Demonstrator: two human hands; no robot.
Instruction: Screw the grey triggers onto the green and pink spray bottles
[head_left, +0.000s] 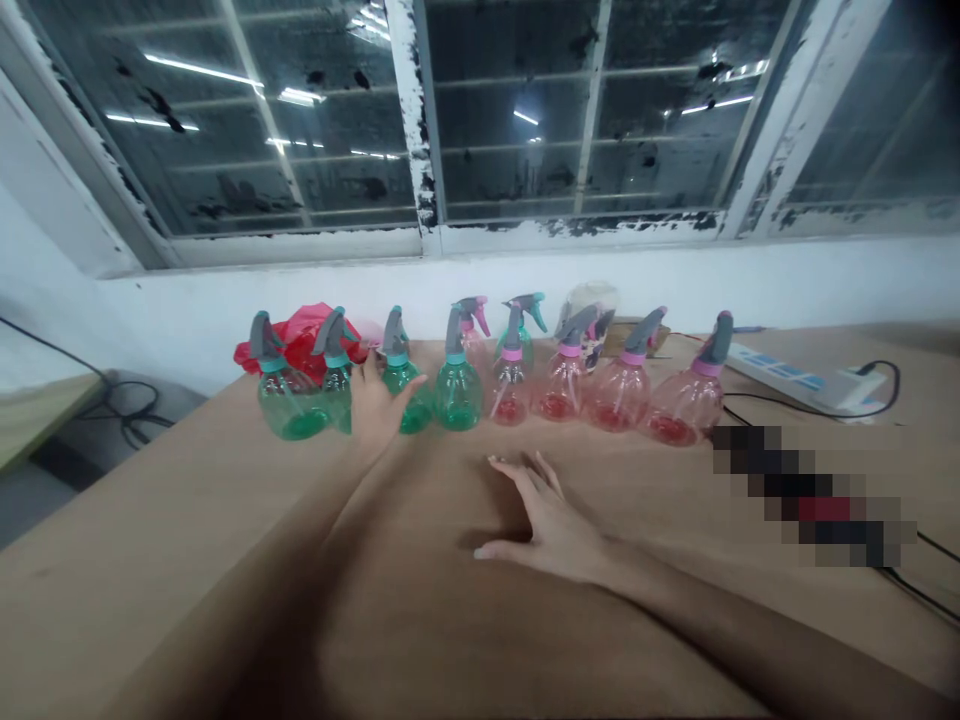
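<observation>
A row of spray bottles crosses the table, green ones on the left and pink ones on the right, with grey trigger heads. My left hand is open, thumb spread, in front of a green spray bottle that it partly covers. Its thumb overlaps another green spray bottle; I cannot tell whether it touches. Just right of that stands one more green spray bottle. My right hand is open with fingers apart, low over the table and holding nothing, nearer to me than a pink spray bottle.
Behind the row are a red plastic bag, a spray bottle with a green trigger and a clear bag. A white power strip with a cable lies right. A pixelated dark object sits at the right. Windows are beyond.
</observation>
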